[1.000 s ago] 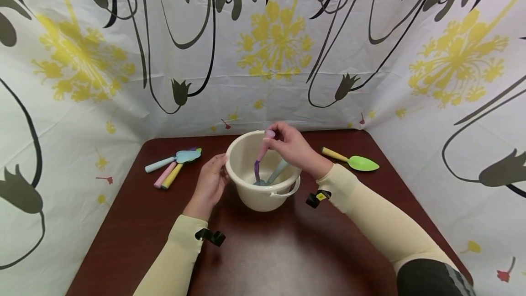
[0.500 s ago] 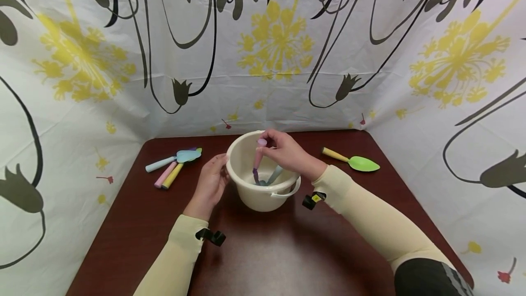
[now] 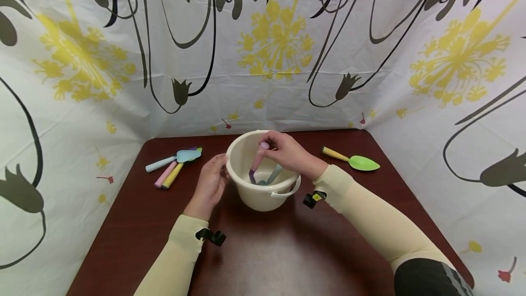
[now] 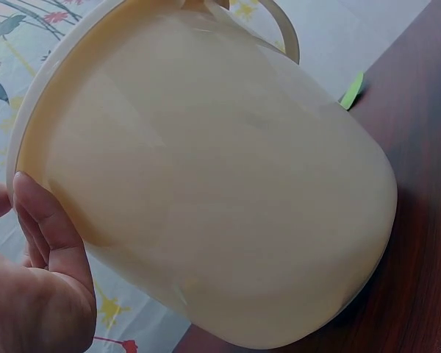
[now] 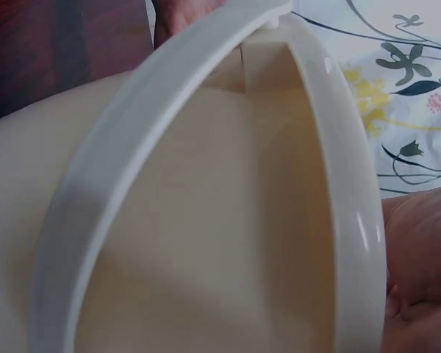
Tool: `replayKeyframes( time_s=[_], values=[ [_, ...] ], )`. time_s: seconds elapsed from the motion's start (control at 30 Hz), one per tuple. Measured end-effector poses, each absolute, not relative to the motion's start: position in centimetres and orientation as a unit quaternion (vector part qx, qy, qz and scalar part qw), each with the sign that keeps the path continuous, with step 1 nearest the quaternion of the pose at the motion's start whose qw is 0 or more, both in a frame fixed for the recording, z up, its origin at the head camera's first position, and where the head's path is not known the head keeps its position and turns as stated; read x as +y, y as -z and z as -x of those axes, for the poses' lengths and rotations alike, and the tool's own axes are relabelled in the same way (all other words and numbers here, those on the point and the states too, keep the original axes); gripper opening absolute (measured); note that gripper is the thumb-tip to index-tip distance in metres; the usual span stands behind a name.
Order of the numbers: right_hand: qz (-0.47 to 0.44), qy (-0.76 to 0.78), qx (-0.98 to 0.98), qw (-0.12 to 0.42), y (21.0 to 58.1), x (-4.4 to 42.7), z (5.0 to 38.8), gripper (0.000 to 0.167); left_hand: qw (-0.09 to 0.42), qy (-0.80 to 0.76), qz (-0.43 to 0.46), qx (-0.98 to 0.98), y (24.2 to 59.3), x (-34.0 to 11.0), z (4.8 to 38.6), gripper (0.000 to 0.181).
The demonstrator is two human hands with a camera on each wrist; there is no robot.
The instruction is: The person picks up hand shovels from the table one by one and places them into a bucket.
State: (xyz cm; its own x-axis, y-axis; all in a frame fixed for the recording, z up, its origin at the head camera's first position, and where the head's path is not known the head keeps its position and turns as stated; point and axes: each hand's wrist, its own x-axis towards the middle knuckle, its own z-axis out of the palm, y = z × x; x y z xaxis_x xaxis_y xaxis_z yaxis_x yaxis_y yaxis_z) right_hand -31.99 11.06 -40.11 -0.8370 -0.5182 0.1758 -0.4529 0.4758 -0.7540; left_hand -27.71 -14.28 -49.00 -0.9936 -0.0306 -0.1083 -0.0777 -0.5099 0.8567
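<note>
My left hand grips the rim of a cream bucket on its left side; in the left wrist view, curled fingers touch the rim. My right hand reaches over the bucket's opening and pinches the pink handle of a small garden tool. Its purple neck points down into the bucket, tilted, and its head is hard to make out. A pale blue garden tool leans inside the bucket, partly hidden by the right hand. In the right wrist view, the bucket's handle hangs across the outer wall.
Left of the bucket, a light blue trowel lies across tools with pink and yellow handles. A green trowel with a yellow handle lies at the right. Patterned curtains border the dark red table.
My right hand has moved left and slightly down with the pink-handled garden tool, whose purple end sits further left in the bucket. The left hand and bucket stay in place.
</note>
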Motion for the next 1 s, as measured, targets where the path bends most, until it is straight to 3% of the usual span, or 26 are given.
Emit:
replayKeyframes(
  time_s=[1.0],
  values=[
    [0.378, 0.15, 0.914, 0.001, 40.1, 13.0, 33.2, 0.007, 0.013, -0.866, 0.049, 0.498, 49.2, -14.3, 27.8, 0.026]
  ],
)
